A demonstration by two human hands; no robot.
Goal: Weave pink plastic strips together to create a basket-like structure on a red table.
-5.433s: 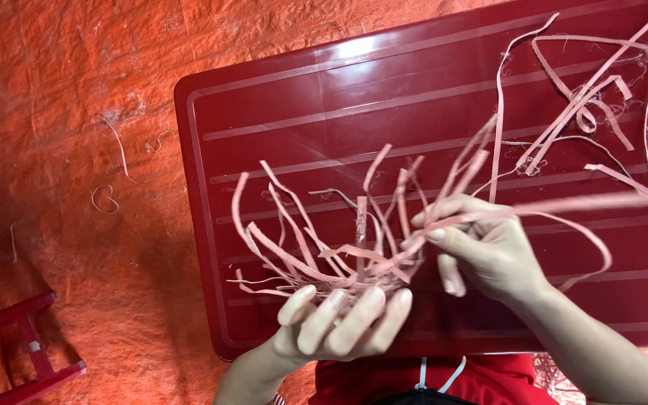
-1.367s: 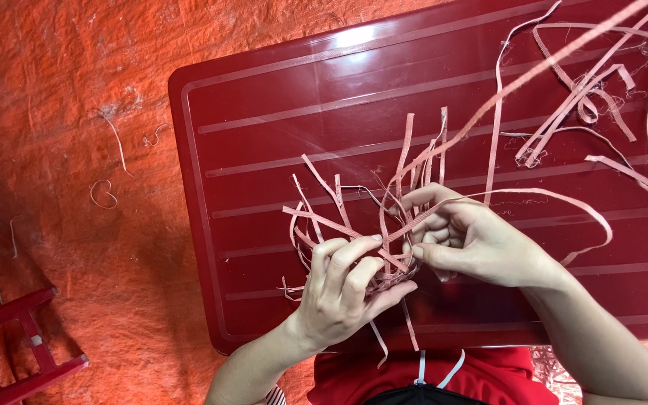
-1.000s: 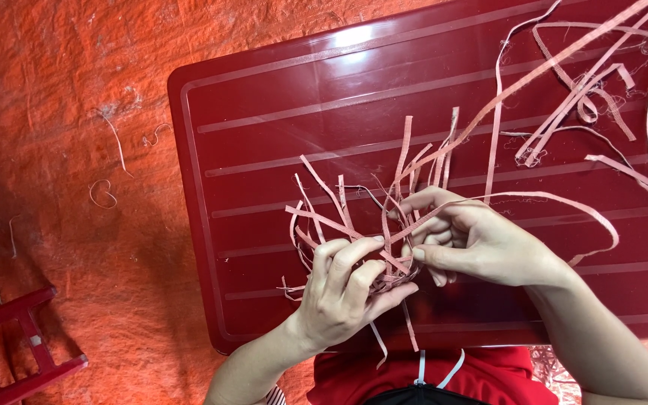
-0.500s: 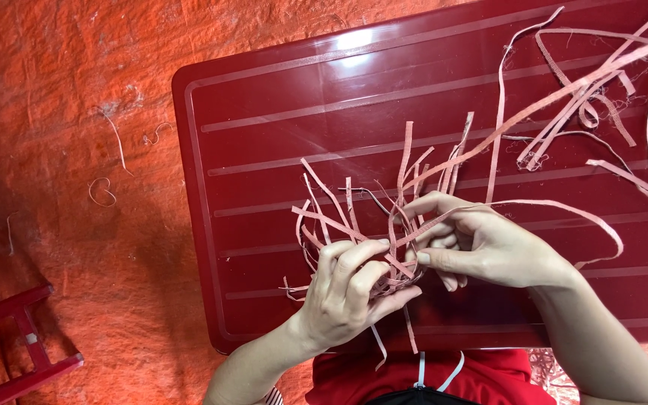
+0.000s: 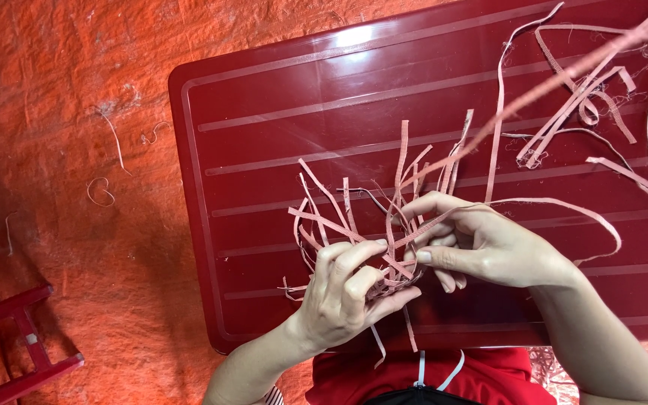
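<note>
— Well, what could slip here?

— The woven bundle of pink strips [image 5: 373, 240], over the near middle of the dark red desk [image 5: 264, 112], is clamped in the left hand [image 5: 343, 296]; the right hand [image 5: 481, 247] pinches one long strip [image 5: 549, 82] running to the desk's far right corner. A hard tug could, I think, loosen the weave.

— Any packages, labels, signs?

— None visible; only loose strips [image 5: 586, 105] at that corner.
</note>
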